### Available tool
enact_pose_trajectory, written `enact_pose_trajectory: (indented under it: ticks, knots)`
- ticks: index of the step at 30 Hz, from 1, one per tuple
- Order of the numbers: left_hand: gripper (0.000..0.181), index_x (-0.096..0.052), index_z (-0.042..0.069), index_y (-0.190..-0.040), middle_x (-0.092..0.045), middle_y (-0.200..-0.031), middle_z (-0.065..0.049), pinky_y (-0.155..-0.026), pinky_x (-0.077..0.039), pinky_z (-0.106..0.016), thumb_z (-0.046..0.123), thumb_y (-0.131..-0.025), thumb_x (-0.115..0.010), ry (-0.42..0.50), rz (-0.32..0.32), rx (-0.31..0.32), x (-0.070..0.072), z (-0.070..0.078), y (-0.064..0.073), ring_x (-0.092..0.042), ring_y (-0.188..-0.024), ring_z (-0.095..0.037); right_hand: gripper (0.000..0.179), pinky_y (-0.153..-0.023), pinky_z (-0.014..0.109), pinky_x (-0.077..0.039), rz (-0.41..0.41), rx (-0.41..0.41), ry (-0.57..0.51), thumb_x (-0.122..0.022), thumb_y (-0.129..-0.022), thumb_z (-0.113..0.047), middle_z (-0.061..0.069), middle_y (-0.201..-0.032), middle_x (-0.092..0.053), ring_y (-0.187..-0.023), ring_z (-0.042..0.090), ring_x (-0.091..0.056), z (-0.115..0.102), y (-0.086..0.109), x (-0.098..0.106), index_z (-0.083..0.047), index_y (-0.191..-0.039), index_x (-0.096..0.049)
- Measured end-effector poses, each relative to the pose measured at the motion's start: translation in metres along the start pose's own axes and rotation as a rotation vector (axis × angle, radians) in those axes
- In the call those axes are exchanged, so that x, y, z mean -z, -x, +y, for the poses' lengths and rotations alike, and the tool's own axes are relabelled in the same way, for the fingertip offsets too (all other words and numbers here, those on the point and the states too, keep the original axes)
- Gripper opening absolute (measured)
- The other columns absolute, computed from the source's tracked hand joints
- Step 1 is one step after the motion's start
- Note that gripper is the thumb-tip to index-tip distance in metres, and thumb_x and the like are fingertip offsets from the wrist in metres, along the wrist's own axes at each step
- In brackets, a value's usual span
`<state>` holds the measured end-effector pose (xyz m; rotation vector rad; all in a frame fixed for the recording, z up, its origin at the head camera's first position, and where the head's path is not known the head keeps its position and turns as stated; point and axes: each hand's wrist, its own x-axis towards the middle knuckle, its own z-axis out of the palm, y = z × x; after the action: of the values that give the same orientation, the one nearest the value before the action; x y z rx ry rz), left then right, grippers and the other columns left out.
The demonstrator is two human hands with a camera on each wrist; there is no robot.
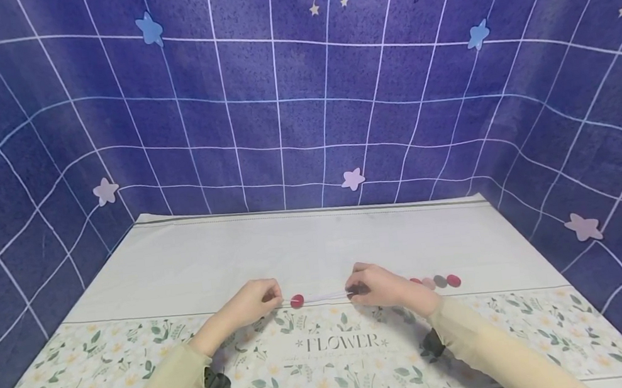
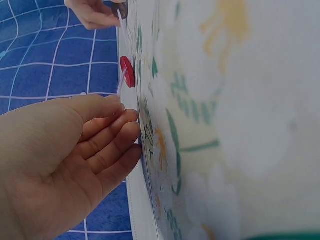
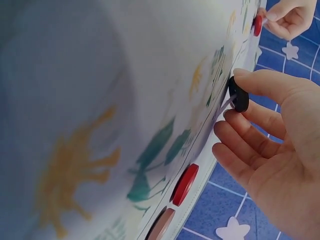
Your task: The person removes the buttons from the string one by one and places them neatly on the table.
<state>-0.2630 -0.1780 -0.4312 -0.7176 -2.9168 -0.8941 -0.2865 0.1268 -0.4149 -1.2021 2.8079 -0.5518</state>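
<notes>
My left hand [image 1: 256, 299] pinches the end of a thin white cord [image 2: 120, 86] between thumb and forefinger, the other fingers loosely bent. A round red button [image 1: 297, 301] sits on that cord just right of my left fingertips, tilted on edge in the left wrist view. My right hand [image 1: 374, 285] pinches a round black button [image 3: 239, 95] between thumb and forefinger. A pale strand [image 3: 225, 106] runs at the black button's face in the right wrist view. Between the hands, cord [image 1: 324, 295] stretches low over the table; whether it lies on the cloth I cannot tell.
Right of my right hand a row of buttons lies on the white table [image 1: 316, 244]: a red one [image 3: 185, 185] partly hidden in the head view, a pink one [image 1: 428, 283], a dark grey one [image 1: 440, 281] and another red one [image 1: 453, 280]. Blue grid-patterned curtains [image 1: 304, 125] enclose the table.
</notes>
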Motion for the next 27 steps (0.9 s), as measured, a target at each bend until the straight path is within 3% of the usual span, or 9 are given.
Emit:
enact_pose_trajectory:
  ticks: [27]
  knots:
    - [0.010,-0.058,0.017,-0.080,-0.062,-0.081,0.009,-0.087,-0.051,-0.040,0.014,-0.089,-0.061,0.004,-0.003,0.000,0.0022,0.0013,0.0013,-0.062,-0.087,-0.012,0.029,-0.084,0.030,-0.052,0.007,-0.019,-0.009,-0.071,-0.082,-0.019,-0.002,-0.094,-0.058,-0.087,0.010,-0.058,0.0090,0.0072,0.0031,-0.007,-0.108,-0.066]
